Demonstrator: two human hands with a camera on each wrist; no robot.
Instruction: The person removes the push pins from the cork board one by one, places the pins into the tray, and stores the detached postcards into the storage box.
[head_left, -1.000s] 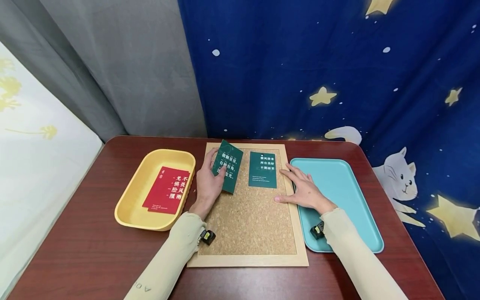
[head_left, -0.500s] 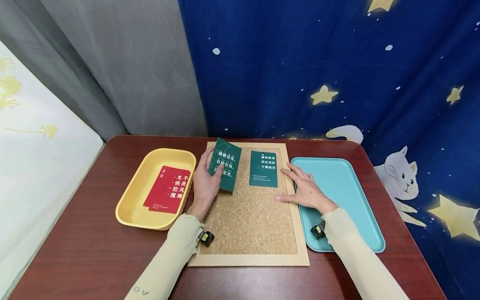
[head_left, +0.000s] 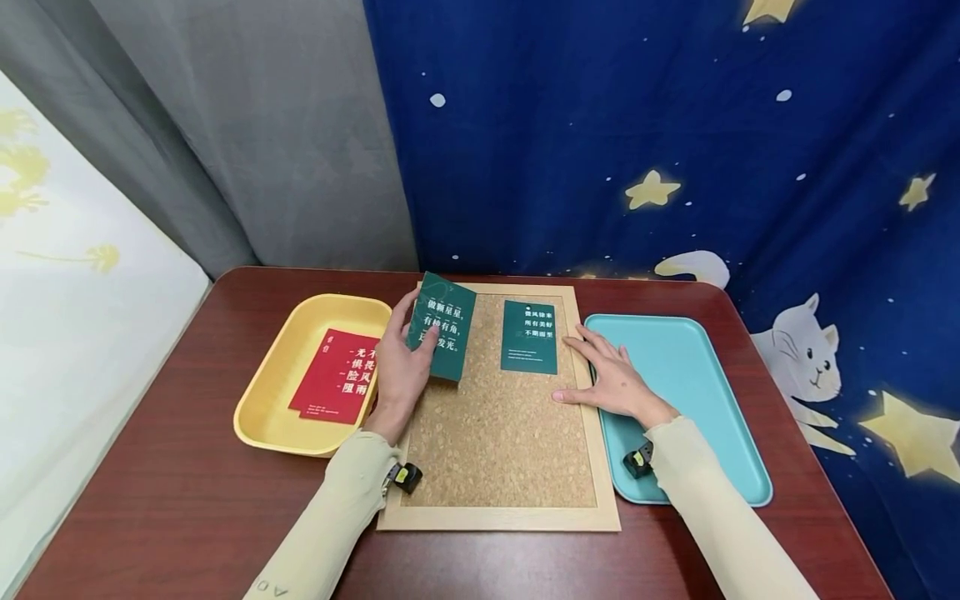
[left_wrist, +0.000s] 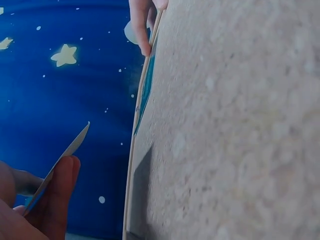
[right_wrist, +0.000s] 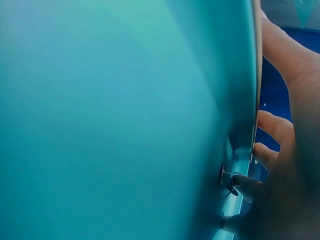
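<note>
My left hand pinches a dark green card with white writing, thumb on its face. The card tilts above the cork board's upper left part; in the left wrist view this card shows edge-on, apart from the board. A second green card lies flat at the board's upper right, a small white dot, perhaps a pin head, near its top. My right hand rests with spread fingers on the board's right wooden frame. Near its fingertips, the right wrist view shows a small shiny metal piece, kind unclear.
Left of the board stands a yellow basin holding red cards. A turquoise tray lies to the right, touching or close to the board's edge. Behind the dark red table hang grey and blue curtains.
My left hand has shifted slightly left with the green card, which is now turned a little more upright. The right hand stays at the board's frame.
</note>
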